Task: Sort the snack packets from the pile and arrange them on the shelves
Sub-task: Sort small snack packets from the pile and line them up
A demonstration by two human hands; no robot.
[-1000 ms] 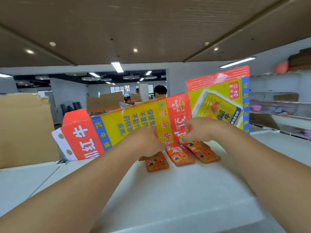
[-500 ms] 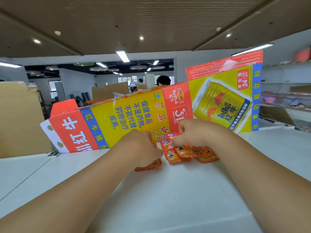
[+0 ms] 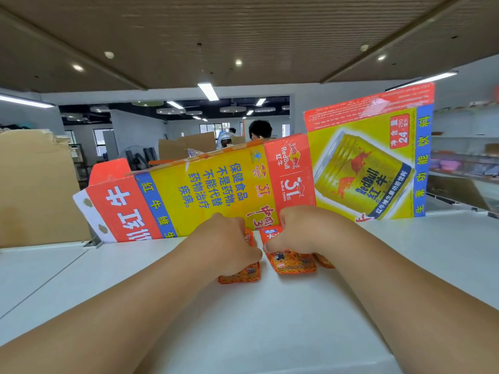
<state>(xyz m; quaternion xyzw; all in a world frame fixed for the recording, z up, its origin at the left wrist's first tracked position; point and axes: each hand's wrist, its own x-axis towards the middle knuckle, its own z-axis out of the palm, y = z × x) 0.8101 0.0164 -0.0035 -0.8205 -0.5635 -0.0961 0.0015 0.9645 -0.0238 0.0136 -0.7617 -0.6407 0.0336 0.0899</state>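
Three orange snack packets lie side by side on a white shelf top (image 3: pixel 270 319), close to a flattened red and yellow drink carton (image 3: pixel 216 190) that stands behind them. My left hand (image 3: pixel 226 247) is curled over the left packet (image 3: pixel 243 275), gripping its upper part. My right hand (image 3: pixel 299 230) pinches the top edge of the middle packet (image 3: pixel 293 263). The right packet (image 3: pixel 324 261) shows only as a corner beneath my right wrist.
A brown cardboard sheet (image 3: pixel 35 184) stands at the left. White shelves (image 3: pixel 464 163) with goods run along the right wall. People (image 3: pixel 259 130) stand beyond the carton in the background. The shelf top drops off at its near edge (image 3: pixel 297 365).
Both hands stayed on the packets and slid them slightly toward me. The left packet now lies straighter. The camera tilted upward a little.
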